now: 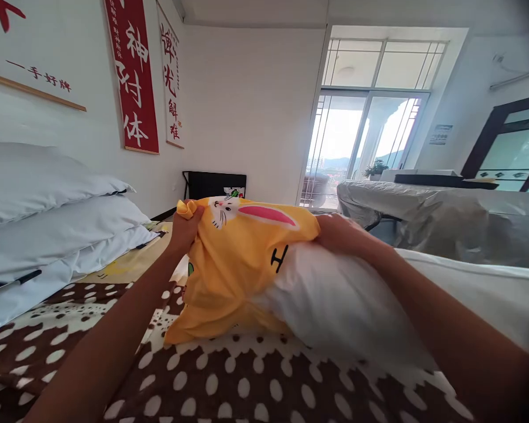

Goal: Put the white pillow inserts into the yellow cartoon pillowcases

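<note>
A yellow pillowcase [229, 264] with a printed white rabbit covers the left part of a white pillow [339, 294]. The pillow's right part sticks out bare from the case's opening. My left hand [187, 226] is closed around the case's upper left corner, with a tuft of cloth poking above the fist. At the upper right, my right hand [339, 233] grips the case's edge where the pillow comes out; its fingertips are partly hidden. Case and pillow rest at least partly on a brown blanket [211, 385] with white spots.
White pillows [62, 205] are stacked at the left by the wall. A table under plastic sheeting [449, 217] stands at the right, with a potted plant [376, 168] behind. A black folded-looking frame [218, 185] stands at the far wall. Beyond are a window and a dark-framed door [509, 147].
</note>
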The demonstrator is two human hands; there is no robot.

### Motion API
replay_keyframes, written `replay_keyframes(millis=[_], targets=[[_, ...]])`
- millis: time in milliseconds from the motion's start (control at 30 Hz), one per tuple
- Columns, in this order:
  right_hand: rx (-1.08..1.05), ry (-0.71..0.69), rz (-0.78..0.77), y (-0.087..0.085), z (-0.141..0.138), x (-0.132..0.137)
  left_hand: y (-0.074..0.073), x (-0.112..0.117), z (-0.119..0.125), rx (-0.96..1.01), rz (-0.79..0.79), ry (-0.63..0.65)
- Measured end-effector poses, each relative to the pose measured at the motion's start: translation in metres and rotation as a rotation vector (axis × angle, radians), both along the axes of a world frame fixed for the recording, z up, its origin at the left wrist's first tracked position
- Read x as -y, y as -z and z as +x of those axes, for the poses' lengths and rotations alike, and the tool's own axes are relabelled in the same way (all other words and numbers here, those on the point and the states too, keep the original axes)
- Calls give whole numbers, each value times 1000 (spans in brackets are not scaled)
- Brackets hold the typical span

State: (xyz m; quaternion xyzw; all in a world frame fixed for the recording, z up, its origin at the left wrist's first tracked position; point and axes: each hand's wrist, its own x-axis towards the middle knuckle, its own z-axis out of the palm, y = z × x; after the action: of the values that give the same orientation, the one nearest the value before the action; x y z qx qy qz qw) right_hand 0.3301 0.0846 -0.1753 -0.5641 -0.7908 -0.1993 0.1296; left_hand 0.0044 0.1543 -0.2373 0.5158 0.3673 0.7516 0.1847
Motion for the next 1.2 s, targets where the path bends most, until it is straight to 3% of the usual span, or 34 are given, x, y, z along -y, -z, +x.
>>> replay_keyframes(millis=[100,167,233,333,500,600,733,800,933,1000,1133,1200], targets=[[54,176,332,-12,14,-17,-8,-9,10,122,1,101],[66,215,528,-2,25,-26,-5,-11,14,209,-26,128],[120,134,539,16,37,-34,3,-12,13,233,-81,151],[139,26,424,34,55,-40,19,-12,2,136,-157,309],[-329,10,452,14,71,-26,29,1,-14,-19,-280,596],[-550,-67,247,8,69,-16,22,14,-9,-11,-265,565],[-361,-78,104,12,66,-10,6,34,5,1,-109,512],[-255,-26,178,12,66,-6,-1,45,10,16,-60,494],[-249,131,537,9,70,2,-11,59,17,108,-7,403],[-216,152,525,11,75,0,-12,61,20,130,-1,360],[-281,221,311,12,75,-4,-10,60,21,106,0,265],[-419,238,427,7,57,6,-11,62,24,93,35,233]])
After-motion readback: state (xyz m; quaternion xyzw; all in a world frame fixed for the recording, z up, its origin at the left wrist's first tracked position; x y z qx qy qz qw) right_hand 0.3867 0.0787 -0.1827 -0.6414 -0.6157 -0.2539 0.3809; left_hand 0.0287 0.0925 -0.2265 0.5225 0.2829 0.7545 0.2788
